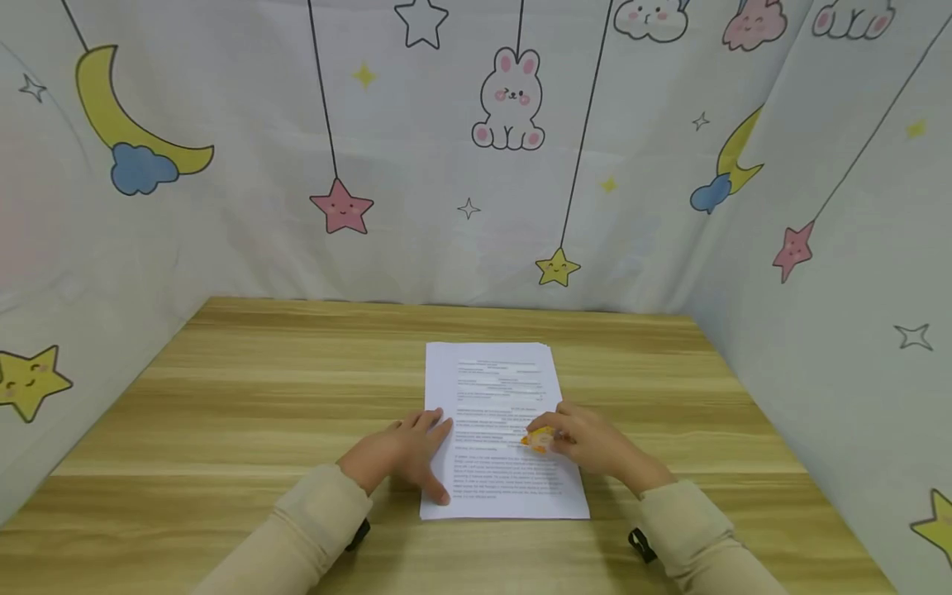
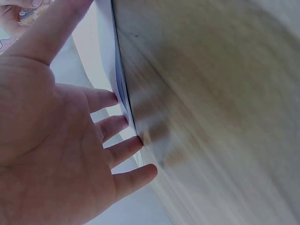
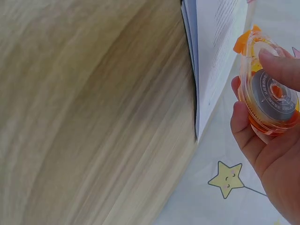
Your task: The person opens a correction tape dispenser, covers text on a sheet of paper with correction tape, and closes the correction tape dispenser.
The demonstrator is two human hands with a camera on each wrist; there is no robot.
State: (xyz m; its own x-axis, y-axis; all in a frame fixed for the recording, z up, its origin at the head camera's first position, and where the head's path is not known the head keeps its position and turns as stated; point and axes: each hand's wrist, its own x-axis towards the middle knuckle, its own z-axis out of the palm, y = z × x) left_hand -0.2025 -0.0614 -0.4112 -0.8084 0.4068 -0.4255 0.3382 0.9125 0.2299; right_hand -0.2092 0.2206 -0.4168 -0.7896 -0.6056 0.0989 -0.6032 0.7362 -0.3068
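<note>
A stack of printed paper sheets [image 1: 491, 487] lies on the table, its text upside down in the head view. My right hand [image 1: 598, 445] pinches an orange, see-through correction tape dispenser [image 1: 539, 440] over the right part of the top sheet. In the right wrist view the dispenser [image 3: 274, 96] shows a grey reel and an orange tip; whether the tip touches the paper cannot be told. My left hand [image 1: 407, 450] rests at the stack's left edge with fingers spread. Its straight fingers touch the sheet edges in the left wrist view.
The wood-grain table [image 1: 297, 372] reaches out around the stack on every side. White cloth [image 1: 416, 264] printed with stars, moons and rabbits hangs behind and along both sides. A dark wrist strap [image 1: 641, 545] shows below the right sleeve.
</note>
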